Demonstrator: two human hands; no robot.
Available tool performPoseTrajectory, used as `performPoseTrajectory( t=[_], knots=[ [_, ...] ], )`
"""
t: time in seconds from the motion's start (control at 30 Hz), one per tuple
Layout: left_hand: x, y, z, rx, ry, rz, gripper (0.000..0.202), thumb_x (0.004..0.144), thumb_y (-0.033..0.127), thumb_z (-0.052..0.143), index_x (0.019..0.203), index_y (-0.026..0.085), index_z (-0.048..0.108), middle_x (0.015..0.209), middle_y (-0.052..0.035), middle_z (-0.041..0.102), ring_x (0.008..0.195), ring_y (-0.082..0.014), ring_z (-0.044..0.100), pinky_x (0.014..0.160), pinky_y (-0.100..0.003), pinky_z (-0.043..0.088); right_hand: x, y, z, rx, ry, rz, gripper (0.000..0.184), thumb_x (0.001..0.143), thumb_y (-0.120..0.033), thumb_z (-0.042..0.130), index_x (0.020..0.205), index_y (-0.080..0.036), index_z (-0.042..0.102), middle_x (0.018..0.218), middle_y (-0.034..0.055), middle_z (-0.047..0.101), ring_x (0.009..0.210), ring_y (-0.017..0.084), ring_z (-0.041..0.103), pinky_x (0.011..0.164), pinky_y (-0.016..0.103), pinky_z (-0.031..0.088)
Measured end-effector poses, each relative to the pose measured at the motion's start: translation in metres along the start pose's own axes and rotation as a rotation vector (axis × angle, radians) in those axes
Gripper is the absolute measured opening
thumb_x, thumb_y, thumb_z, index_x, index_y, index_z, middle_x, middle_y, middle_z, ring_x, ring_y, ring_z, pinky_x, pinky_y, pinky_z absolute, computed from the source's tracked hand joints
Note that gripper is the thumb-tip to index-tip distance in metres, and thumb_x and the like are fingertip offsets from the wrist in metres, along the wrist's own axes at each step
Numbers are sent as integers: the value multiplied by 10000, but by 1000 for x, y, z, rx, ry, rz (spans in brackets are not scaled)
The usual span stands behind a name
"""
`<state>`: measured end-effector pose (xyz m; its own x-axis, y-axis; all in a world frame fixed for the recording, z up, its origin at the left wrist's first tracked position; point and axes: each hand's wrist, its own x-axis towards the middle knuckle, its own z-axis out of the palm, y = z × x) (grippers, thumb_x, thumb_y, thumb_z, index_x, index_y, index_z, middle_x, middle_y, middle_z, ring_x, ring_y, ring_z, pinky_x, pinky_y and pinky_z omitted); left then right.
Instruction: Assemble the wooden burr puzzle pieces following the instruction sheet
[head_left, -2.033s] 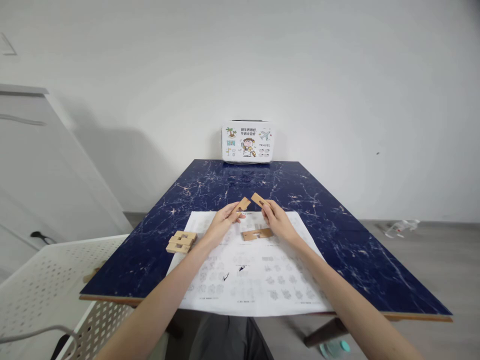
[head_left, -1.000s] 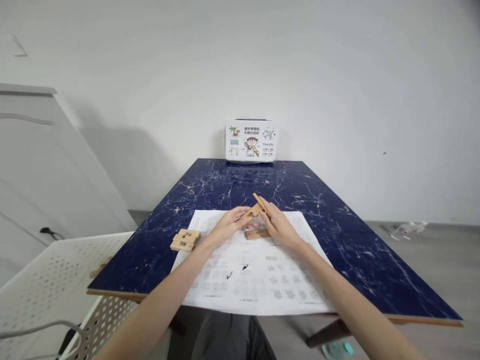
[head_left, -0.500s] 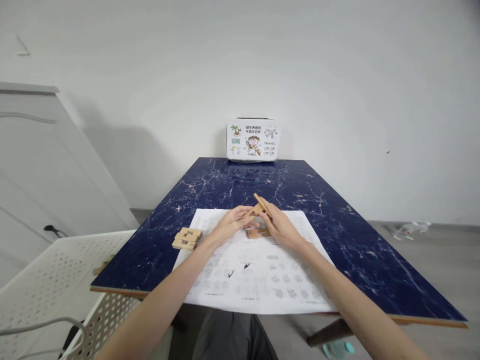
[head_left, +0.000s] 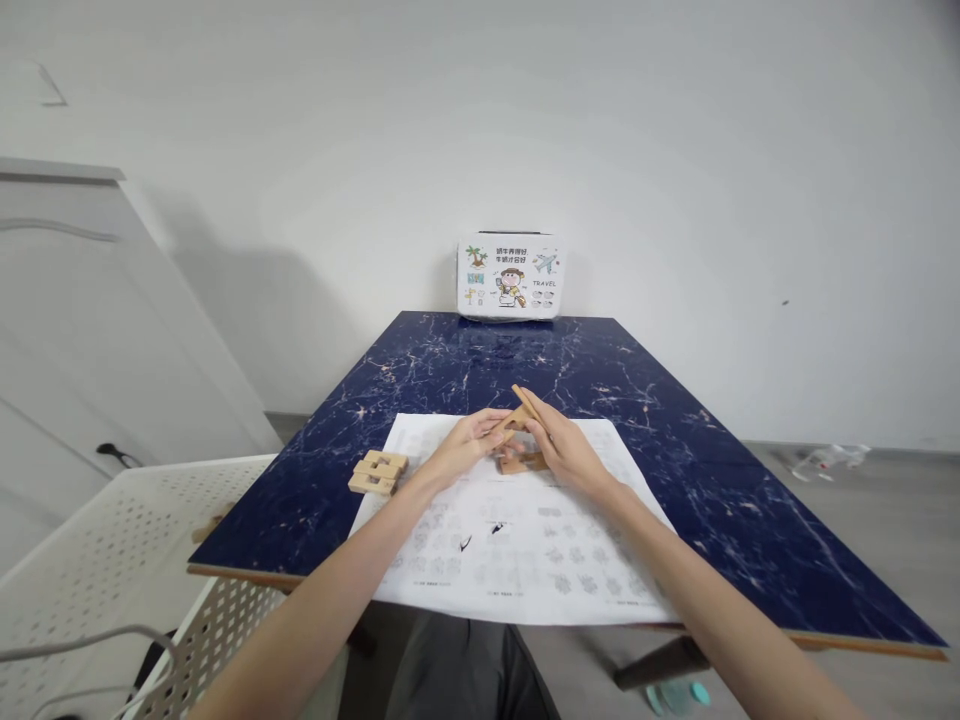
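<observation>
Head view: pinched a wooden piece point(head_left: 517, 416) in the left hand point(head_left: 463, 450), apparently against a second piece point(head_left: 524, 400) gripped in the right hand point(head_left: 564, 443), with a third piece point(head_left: 514, 466) below the grip on printed paper point(head_left: 510, 585). Probably risked a slip through the angled fingertip hold.

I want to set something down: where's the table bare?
Bare table lies right of the paper sheet and between sheet and white case. Crowded: the sheet's far middle, with left hand, right hand and wooden pieces; its left edge, with blocks.
</observation>
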<state>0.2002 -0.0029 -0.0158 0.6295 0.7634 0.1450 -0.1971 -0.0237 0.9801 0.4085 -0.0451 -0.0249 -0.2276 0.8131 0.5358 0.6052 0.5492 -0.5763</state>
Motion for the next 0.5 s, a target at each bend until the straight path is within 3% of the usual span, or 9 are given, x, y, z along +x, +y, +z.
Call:
performPoseTrajectory(
  t=[0.17,0.3,0.4,0.5],
  knots=[
    [-2,-1,-2,44,-69,17,483,854,429,799,1234,164,663,1254,-174,696,907,-228,742,782,-339,541,-1,0,-3,7,-40,24,535,1088,-430,309,1608,-314,355,1514,71,566,1334,267,578,1096,451,467],
    [-1,-2,-1,46,-43,15,510,839,440,810,1240,169,651,1267,-170,695,887,-222,741,773,-338,539,-1,2,-2,-31,-29,29,543,1081,-434,330,1611,-316,350,1507,77,573,1294,282,605,1048,444,499],
    [0,-2,1,48,-15,22,547,831,449,814,1254,156,629,1219,-168,714,881,-224,741,772,-342,536,-1,0,0,-68,-16,64,582,1061,-450,394,1624,-322,316,1476,101,593,1041,273,701,911,419,553],
    [0,-2,2,60,-13,29,558,833,453,812,1259,150,619,1128,-155,739,881,-231,743,773,-347,538,-1,-4,0,-66,-20,91,630,1033,-461,477,1625,-312,320,1332,117,682,759,228,677,778,389,561]
  ],
)
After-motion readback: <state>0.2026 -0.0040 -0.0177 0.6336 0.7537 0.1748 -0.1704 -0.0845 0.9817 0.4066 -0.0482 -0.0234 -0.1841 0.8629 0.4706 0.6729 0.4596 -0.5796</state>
